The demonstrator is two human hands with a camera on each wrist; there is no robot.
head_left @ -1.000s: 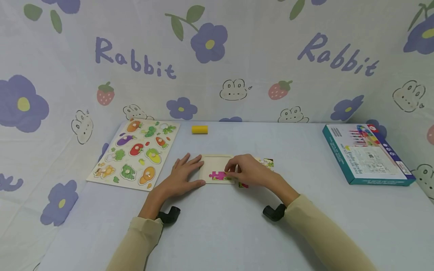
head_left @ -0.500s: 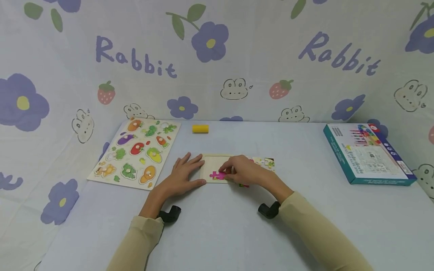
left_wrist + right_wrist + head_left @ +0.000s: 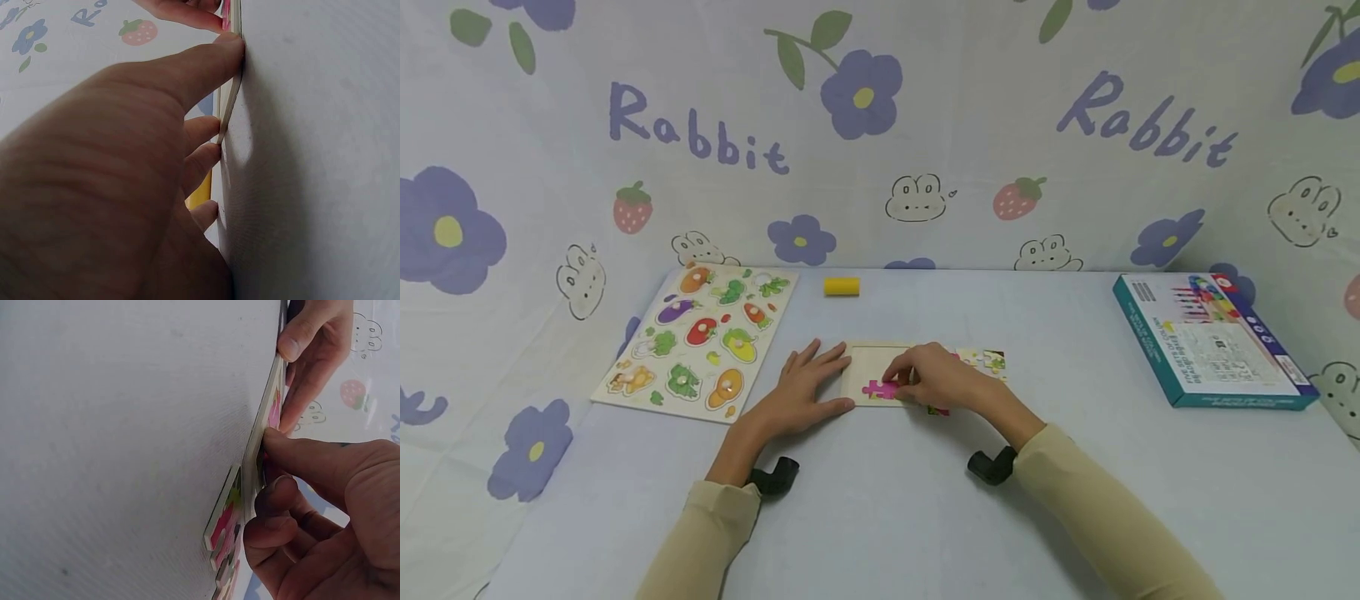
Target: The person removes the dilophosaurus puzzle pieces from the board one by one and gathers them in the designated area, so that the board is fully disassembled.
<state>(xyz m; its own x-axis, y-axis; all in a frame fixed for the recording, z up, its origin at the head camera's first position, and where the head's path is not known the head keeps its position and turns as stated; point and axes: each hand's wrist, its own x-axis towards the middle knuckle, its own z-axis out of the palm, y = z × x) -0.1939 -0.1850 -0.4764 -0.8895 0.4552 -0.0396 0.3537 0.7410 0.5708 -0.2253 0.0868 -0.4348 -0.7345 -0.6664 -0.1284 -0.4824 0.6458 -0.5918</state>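
A shallow wooden puzzle tray (image 3: 868, 362) lies flat at the middle of the table. Pink jigsaw pieces (image 3: 876, 388) sit along its near edge. My left hand (image 3: 808, 387) steadies the tray's left side, its fingers spread and the thumb (image 3: 215, 62) against the near corner. Over the right part of the tray, my right hand (image 3: 942, 377) pinches a jigsaw puzzle piece (image 3: 265, 470) between thumb and curled fingers, down at the tray surface. Most of that piece is hidden by the fingers. Loose jigsaw pieces (image 3: 988, 359) lie right of the tray, partly covered by the right hand.
On the left lies a vegetable peg board (image 3: 702, 333). A yellow cylinder (image 3: 842, 287) stands behind the tray. A teal-sided box (image 3: 1217, 346) is at the far right. A printed cloth (image 3: 970, 100) hangs behind the table.
My right hand has shifted slightly left along the tray, closer to the pink pieces, uncovering more of the loose pieces at right. The left hand has stayed in place.
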